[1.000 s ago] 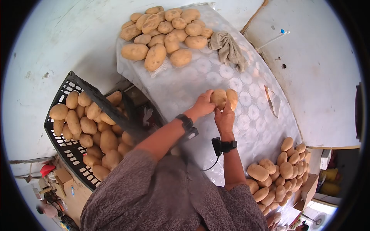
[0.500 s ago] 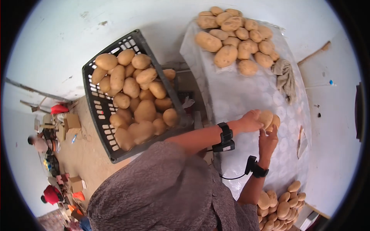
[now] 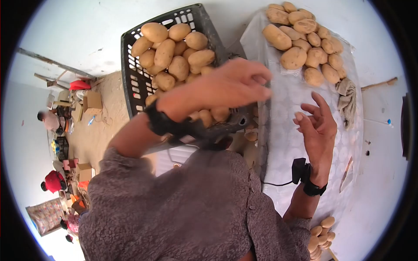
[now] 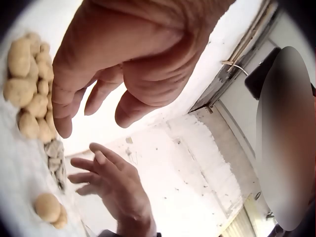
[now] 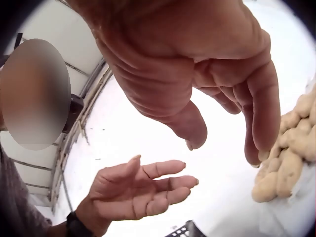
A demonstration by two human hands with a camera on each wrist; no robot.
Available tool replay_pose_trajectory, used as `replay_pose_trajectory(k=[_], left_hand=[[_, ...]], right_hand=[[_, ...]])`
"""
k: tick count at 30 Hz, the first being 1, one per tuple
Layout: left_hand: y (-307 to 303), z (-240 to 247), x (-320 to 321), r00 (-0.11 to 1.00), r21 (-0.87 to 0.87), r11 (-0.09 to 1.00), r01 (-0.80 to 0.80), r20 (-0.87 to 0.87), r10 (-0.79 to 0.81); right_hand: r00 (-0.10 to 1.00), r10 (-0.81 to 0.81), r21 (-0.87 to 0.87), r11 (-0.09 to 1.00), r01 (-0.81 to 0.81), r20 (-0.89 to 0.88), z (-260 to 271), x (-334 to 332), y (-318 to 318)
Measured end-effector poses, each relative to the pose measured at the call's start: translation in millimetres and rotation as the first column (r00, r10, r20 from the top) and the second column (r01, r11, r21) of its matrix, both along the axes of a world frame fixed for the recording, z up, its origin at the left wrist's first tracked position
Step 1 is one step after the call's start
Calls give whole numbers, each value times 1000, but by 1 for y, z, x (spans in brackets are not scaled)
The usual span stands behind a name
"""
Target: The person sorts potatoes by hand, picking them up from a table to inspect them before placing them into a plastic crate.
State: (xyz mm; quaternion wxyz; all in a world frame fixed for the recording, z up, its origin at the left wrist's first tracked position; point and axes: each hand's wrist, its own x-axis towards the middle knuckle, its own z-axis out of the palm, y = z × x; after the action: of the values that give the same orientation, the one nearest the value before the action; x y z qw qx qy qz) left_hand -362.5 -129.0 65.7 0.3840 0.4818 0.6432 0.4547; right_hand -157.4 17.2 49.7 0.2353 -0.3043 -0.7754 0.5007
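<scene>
The left hand [image 3: 230, 82] is raised over the right side of the black crate [image 3: 128, 78], its fingers loosely bent and holding nothing. Potatoes [image 3: 178, 68] fill much of that crate. Above the cloth-covered table [image 3: 283, 143], the right hand [image 3: 320, 130] has spread, slightly bent fingers and nothing between them. Two potatoes [image 4: 48, 207] lie close together on the table in the left wrist view; the head view does not show them. In the right wrist view, the left hand [image 5: 140, 190] has its palm and fingers spread, apart from the right hand [image 5: 197, 59].
A potato pile [image 3: 305, 43] covers the table's far end, with a crumpled grey rag [image 3: 347, 102] beside it. More potatoes [image 3: 322, 237] sit at the near end. People [image 3: 53, 182] and cardboard boxes [image 3: 92, 103] are on the floor at the left.
Both hands have let go of the two potatoes. The left hand has moved left toward the crate, while the right has lifted with its fingers spread. The head view has swung toward the crate.
</scene>
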Motion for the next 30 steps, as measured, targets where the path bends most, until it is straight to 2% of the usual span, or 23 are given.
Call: replay_pose_trajectory(k=[1, 3, 4, 5, 6, 7, 8, 9, 10, 11, 12, 13, 15, 17, 19, 20, 22, 23, 25, 29, 30], left_hand=[[-16, 0, -10, 1000, -4, 1000, -15, 2, 15], [-42, -5, -26, 979, -101, 982, -158, -144, 143], [-53, -10, -35, 977, -103, 980, -170, -146, 154], [-62, -19, -44, 987, -212, 966, -145, -96, 127], [-70, -29, -51, 994, -315, 942, -113, -42, 105], [-76, -39, -56, 992, -314, 941, -124, -43, 116], [-81, -51, -60, 992, -432, 896, -106, -101, 69], [-85, -60, -64, 989, -544, 834, -95, -150, 14], [-86, -65, -63, 989, -545, 833, -101, -149, 22], [-87, -70, -59, 960, -592, 797, -119, -273, -60], [-88, -77, -56, 911, -635, 759, -143, -384, -149], [-91, -90, -55, 913, -636, 758, -145, -380, -145], [-97, -127, -53, 886, -692, 693, -201, -431, -173], [-104, -161, -52, 903, -730, 655, -193, -393, -172], [-103, -164, -46, 929, -796, 578, -180, -331, -166], [-101, -164, -43, 928, -796, 579, -176, -330, -171], [-83, -115, -29, 960, -813, 559, -162, -262, -102], [-83, -123, -28, 958, -812, 561, -158, -263, -111], [-80, -136, -26, 916, -864, 440, -246, -356, -186], [-81, -130, -36, 924, -857, 486, -172, -311, -222], [-86, -130, -40, 943, -804, 553, -218, -320, -93]], right_hand=[[1000, 15, -4, 1000, -15, 2, 3, -10, -7], [982, 183, 78, 980, -185, 41, 8, -30, -19], [968, 246, 110, 962, -249, 43, 6, -41, -26], [966, 257, 108, 960, -260, 42, 4, -50, -32], [922, 370, 134, 914, -383, 110, 2, -59, -38], [862, 473, 153, 852, -500, 181, 0, -68, -43], [858, 481, 153, 848, -508, 181, -5, -76, -50], [808, 540, 205, 785, -585, 235, -13, -84, -56], [752, 590, 252, 712, -656, 292, -21, -90, -62], [747, 596, 251, 706, -662, 293, -29, -95, -67], [703, 620, 291, 642, -710, 348, -38, -100, -71], [659, 636, 324, 574, -752, 402, -45, -104, -74], [649, 662, 281, 586, -760, 376, -53, -108, -76], [622, 678, 254, 570, -781, 391, -61, -110, -75], [620, 679, 241, 574, -782, 394, -67, -111, -73], [615, 683, 231, 574, -785, 393, -69, -111, -72], [609, 683, 219, 574, -789, 404, -73, -111, -72], [601, 683, 207, 572, -794, 416, -75, -111, -71], [603, 689, 193, 580, -791, 403, -79, -110, -70], [627, 707, 226, 585, -779, 327, -84, -105, -66], [638, 697, 228, 597, -769, 328, -81, -104, -63]])
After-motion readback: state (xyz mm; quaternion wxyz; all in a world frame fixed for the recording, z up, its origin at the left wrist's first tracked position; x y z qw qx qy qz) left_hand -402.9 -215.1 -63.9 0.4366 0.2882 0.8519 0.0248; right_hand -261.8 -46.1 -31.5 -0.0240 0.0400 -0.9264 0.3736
